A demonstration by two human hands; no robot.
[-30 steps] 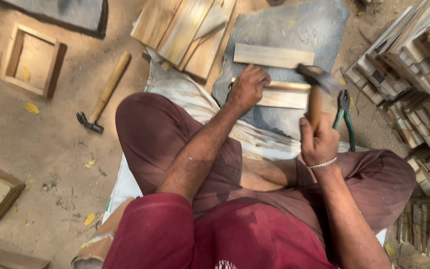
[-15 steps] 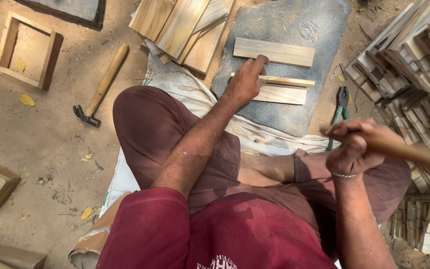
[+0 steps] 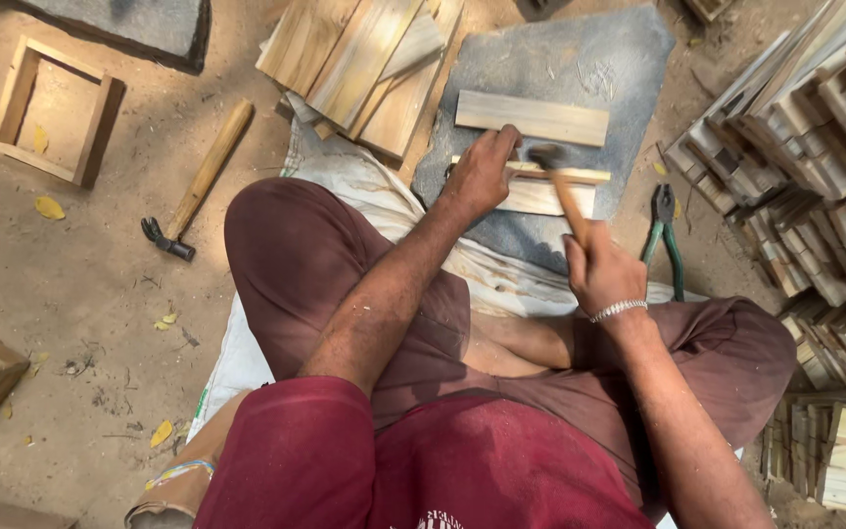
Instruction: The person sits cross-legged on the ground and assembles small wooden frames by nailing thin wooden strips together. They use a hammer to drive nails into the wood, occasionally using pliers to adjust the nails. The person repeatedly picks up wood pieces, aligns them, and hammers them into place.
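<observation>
Wooden slat (image 3: pixel 550 197) on a grey stone slab (image 3: pixel 629 69), hammered in place.

The left hand (image 3: pixel 482 176) presses down on the slat, fingers curled over its near end. The right hand (image 3: pixel 604 269) is clenched around the handle of a hammer (image 3: pixel 558 181), whose blurred head meets the slat's edge. Green-handled pliers (image 3: pixel 666 230) lie just beside the slab.
</observation>
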